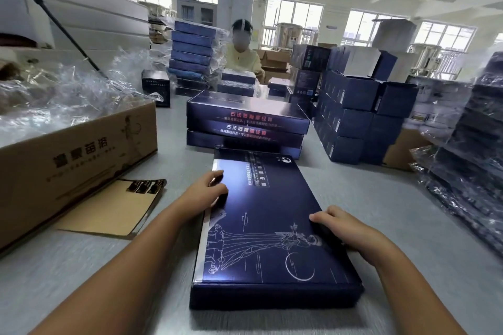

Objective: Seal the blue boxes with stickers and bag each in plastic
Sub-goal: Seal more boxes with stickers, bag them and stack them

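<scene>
Hands on the box now, one per side. The left hand comes in from the near left with the forearm angled across the grey table, and its bent fingers hook over the left long edge of the blue box, fingertips down on the lid. That's a grip on the edge. The right hand reaches in from the near right, wrist low, palm just off the right long edge. Its fingers are laid fairly straight and point left across the lid, resting rather than clamping, and the thumb is out of sight.

The box lies flat at the middle of the table, lid up. Its long axis runs from near to far, with one short end toward the wearer. The far short end is up against the bottom of a stack of blue boxes. The white line-drawn figure on the lid lies sideways, head toward the right, with the block of print at the far end.

On the left sits a brown cardboard carton heaped with clear plastic bags. A brown sticker sheet with dark stickers lies just beside it. Small blue cartons are stacked on the right. Far across the table, a person in a pale yellow top sits beside a tall pile of bagged boxes.
</scene>
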